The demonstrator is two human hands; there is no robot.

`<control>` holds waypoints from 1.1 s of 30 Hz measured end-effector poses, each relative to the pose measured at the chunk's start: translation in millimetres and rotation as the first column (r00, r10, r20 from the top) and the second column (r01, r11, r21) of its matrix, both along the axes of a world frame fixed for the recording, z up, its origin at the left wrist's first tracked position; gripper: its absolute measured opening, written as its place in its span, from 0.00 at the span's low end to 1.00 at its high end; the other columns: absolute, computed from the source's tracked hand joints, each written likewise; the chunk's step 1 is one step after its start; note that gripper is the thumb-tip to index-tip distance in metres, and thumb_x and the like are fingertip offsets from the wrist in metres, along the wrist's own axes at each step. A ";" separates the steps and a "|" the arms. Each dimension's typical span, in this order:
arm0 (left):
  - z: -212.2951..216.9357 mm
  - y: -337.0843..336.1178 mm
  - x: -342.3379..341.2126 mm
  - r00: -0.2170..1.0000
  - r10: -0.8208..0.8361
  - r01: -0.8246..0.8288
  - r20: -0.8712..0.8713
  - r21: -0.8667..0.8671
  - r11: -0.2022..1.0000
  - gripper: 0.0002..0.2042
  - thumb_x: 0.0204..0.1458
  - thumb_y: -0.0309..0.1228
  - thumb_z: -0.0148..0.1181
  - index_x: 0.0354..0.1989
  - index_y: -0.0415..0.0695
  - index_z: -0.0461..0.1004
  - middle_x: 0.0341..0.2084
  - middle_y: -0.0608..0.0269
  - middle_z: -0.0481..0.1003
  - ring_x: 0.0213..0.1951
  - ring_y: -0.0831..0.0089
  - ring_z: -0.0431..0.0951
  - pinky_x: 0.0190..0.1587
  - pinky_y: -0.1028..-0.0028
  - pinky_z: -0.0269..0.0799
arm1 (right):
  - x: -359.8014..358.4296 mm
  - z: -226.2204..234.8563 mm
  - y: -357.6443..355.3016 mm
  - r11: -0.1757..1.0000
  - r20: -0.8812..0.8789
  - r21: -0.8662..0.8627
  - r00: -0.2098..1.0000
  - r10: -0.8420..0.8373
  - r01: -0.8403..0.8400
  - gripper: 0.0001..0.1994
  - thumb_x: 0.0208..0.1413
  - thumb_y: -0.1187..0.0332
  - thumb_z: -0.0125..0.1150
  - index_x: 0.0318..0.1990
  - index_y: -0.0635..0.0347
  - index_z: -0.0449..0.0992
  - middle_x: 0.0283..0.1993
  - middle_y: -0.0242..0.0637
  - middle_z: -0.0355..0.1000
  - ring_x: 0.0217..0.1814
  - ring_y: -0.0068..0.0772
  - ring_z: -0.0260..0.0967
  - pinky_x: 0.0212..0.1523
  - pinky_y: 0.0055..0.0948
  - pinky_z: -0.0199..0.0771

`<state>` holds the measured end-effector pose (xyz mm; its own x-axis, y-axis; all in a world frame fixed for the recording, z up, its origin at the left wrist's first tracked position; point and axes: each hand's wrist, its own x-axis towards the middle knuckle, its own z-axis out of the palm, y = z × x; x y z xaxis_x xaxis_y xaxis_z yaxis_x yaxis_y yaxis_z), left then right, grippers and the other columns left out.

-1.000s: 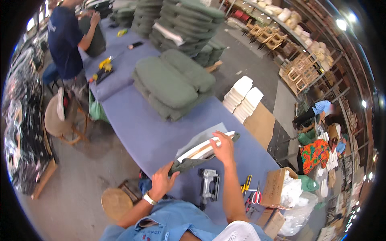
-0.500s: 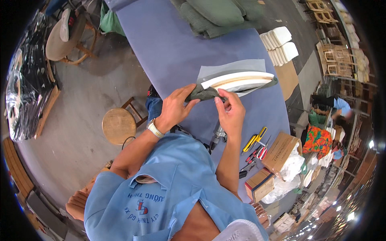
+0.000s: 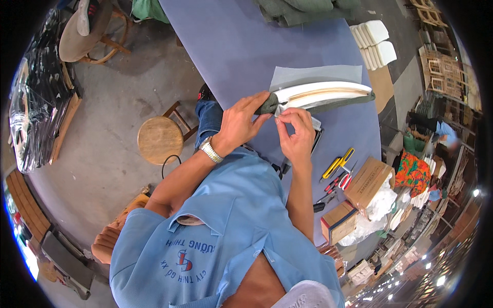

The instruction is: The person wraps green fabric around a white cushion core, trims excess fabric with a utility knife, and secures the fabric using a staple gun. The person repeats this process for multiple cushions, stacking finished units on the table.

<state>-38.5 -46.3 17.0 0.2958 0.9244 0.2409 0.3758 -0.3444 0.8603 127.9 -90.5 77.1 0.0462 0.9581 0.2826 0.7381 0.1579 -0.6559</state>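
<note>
A curved padded piece (image 3: 328, 91), white with a wooden strip along its middle, lies over the near part of the table. Dark green fabric (image 3: 266, 106) wraps its left end and shows along its near edge. My left hand (image 3: 240, 122) is closed around that wrapped end, thumb on the near side. At a thin whitish flap beside the fabric, my right hand (image 3: 298, 134) pinches with thumb and forefinger. Under the piece's far side lies a translucent grey sheet (image 3: 314, 76). A grey tool (image 3: 317, 126) is partly hidden behind my right hand.
The blue-grey table (image 3: 221, 46) carries green fabric (image 3: 303, 11) at its far end. Yellow cutter (image 3: 338, 163), red-handled scissors (image 3: 345, 180), cardboard box (image 3: 371, 182) and wooden box (image 3: 339, 224) sit at right. A round stool (image 3: 160, 140) stands left; white pads (image 3: 380, 32) are stacked beyond the table.
The view has shifted, so the table sits higher and further right. My right hand has moved from the green fabric's edge to the whitish flap, and more of the grey tool is hidden.
</note>
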 end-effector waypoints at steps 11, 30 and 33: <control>2.5 -8.2 -1.0 0.999 -0.020 0.019 0.036 0.017 1.000 0.26 0.50 0.30 0.72 0.60 0.45 0.75 0.58 0.58 0.78 0.53 0.58 0.81 0.49 0.64 0.81 | -8.3 9.2 5.3 0.940 -0.313 -0.285 0.909 -0.276 0.188 0.08 0.57 0.69 0.72 0.38 0.62 0.79 0.30 0.38 0.78 0.28 0.28 0.75 0.34 0.27 0.74; 14.3 5.6 -1.6 0.988 -0.140 0.144 -0.069 0.068 0.987 0.29 0.48 0.27 0.70 0.63 0.46 0.73 0.59 0.63 0.75 0.43 0.58 0.80 0.38 0.64 0.81 | -11.7 -13.1 11.6 0.962 -0.176 -0.140 0.950 -0.258 0.235 0.14 0.64 0.62 0.68 0.35 0.63 0.74 0.25 0.30 0.72 0.25 0.19 0.65 0.29 0.25 0.69; 23.3 12.8 -5.5 0.974 -0.204 0.206 -0.096 0.012 0.978 0.29 0.49 0.24 0.70 0.63 0.44 0.73 0.60 0.59 0.75 0.46 0.55 0.80 0.45 0.63 0.80 | -14.3 -4.1 14.1 0.965 -0.007 -0.131 0.973 -0.232 0.229 0.14 0.64 0.62 0.67 0.34 0.63 0.74 0.23 0.33 0.71 0.23 0.23 0.65 0.27 0.29 0.66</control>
